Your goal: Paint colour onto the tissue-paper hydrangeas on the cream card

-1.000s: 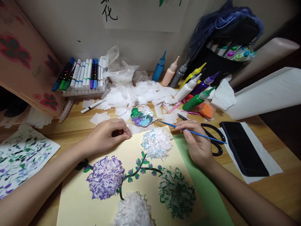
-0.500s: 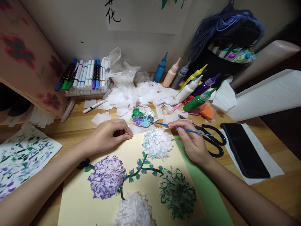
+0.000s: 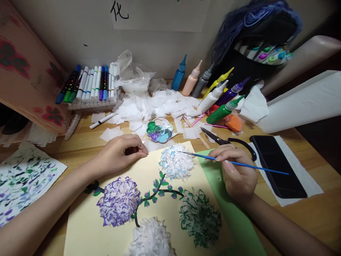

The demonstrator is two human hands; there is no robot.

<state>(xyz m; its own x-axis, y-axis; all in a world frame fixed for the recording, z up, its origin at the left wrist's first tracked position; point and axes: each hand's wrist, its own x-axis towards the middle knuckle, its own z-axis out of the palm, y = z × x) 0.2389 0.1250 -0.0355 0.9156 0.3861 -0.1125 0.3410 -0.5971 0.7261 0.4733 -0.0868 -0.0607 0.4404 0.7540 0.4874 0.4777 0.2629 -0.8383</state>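
Observation:
My right hand [image 3: 237, 170] is closed around a thin blue paintbrush [image 3: 255, 167]. The brush tip is over the white paper flower [image 3: 177, 161], which has light-blue paint on its left side. This flower sits at the top of a cream sheet [image 3: 87, 231]. My left hand [image 3: 128, 153] has curled fingers, thumb and forefinger together at the sheet's top edge. Also on the sheet are a purple-edged flower [image 3: 118, 201], a green-painted flower [image 3: 201, 217] and a plain white flower [image 3: 150, 238], joined by a painted branch [image 3: 153, 195] with leaves.
Behind the sheet lie a flower-shaped paint palette [image 3: 160, 130] and white paper scraps [image 3: 151, 106]. Paint bottles [image 3: 179, 74] and markers [image 3: 93, 83] stand at the back. Scissors [image 3: 215, 137], a phone [image 3: 278, 167] and a paper roll [image 3: 303, 103] are on the right; a paint-stained sheet [image 3: 26, 177] lies left.
My right hand has moved right and toward me, bringing the brush tip from the palette to the white-and-blue flower. The left hand stays at the sheet's edge. The view has shifted slightly.

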